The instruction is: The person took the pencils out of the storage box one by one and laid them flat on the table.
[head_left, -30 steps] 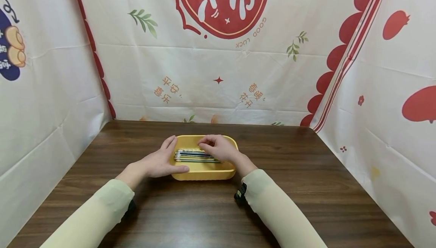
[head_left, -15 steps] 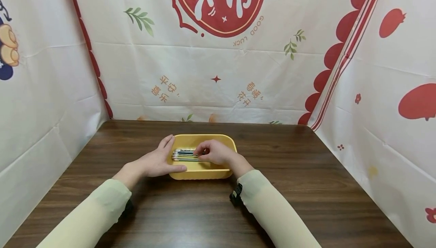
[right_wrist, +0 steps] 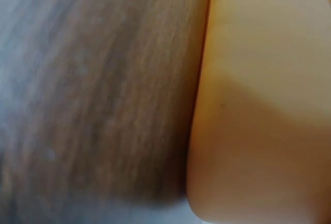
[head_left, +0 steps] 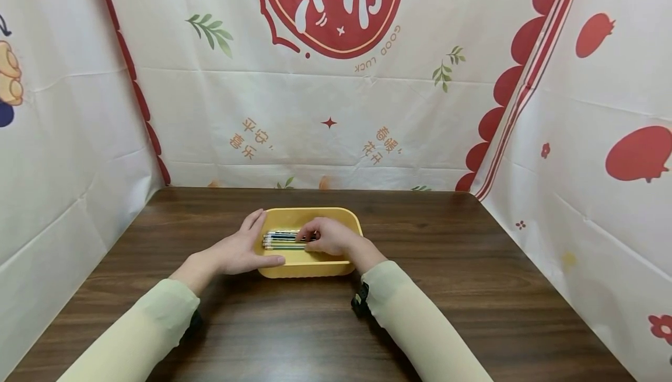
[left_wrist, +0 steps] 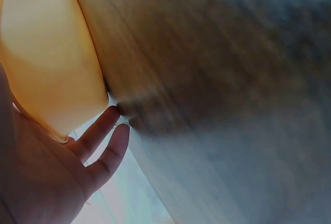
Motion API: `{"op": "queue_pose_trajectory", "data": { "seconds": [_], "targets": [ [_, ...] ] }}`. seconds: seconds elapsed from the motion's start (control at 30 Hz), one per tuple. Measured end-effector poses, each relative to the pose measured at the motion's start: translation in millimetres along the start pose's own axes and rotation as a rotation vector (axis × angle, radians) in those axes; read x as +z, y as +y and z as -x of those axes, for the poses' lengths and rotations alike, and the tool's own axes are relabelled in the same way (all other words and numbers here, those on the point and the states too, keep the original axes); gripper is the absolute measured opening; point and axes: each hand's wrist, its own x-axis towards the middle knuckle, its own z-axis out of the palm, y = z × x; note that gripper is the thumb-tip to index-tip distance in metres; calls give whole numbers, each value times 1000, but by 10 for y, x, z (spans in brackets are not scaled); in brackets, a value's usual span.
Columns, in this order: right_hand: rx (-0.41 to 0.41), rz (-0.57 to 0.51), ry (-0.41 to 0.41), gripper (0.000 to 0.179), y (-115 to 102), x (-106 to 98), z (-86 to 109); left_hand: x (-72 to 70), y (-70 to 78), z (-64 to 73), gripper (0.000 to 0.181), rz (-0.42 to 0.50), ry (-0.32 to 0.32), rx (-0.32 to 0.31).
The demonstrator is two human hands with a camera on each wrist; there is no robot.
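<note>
A yellow plastic bin [head_left: 307, 270] sits on the table, several pencils [head_left: 278, 241] lying side by side in it with their eraser ends to the left. My left hand [head_left: 236, 253] rests against the bin's left end, thumb along the front rim and fingers spread toward the back corner. In the left wrist view its fingers [left_wrist: 109, 158] extend beside the bin's outer wall. My right hand [head_left: 333, 238] reaches over the front rim into the bin, thumb and fingers curled about the pencils and hiding their right ends. The right wrist view shows the bin's outer wall [right_wrist: 258, 105], no hand.
The dark wood table [head_left: 451, 288] spreads around the bin. A printed white cloth [head_left: 294, 96] hangs behind it and along both sides. A small black device [head_left: 360, 300] is strapped at the right wrist.
My right hand has lowered from above the pencils and shifted slightly left, its fingers now down at them. The left hand keeps its place on the bin. The head view has shifted slightly.
</note>
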Motion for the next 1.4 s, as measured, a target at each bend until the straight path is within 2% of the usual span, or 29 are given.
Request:
{"op": "queue_pose_trajectory", "data": {
  "seconds": [0.23, 0.73, 0.87, 1.13, 1.4],
  "targets": [
    [-12, 70, 22, 17, -11, -10, 22, -15, 8, -5, 130, -1, -2, -4],
    [-6, 86, 32, 14, -41, -35, 36, -29, 2, -7, 129, 7, -7, 5],
    [3, 71, 39, 16, -39, -34, 34, -30, 8, -8, 129, 7, -8, 3],
    [53, -43, 36, 17, -54, -13, 46, -16, 10, 4, 131, 5, 0, -5],
    [42, -23, 7, 29, -65, -3, 42, -17, 18, 17, 131, 7, -4, -7]
  ]
}}
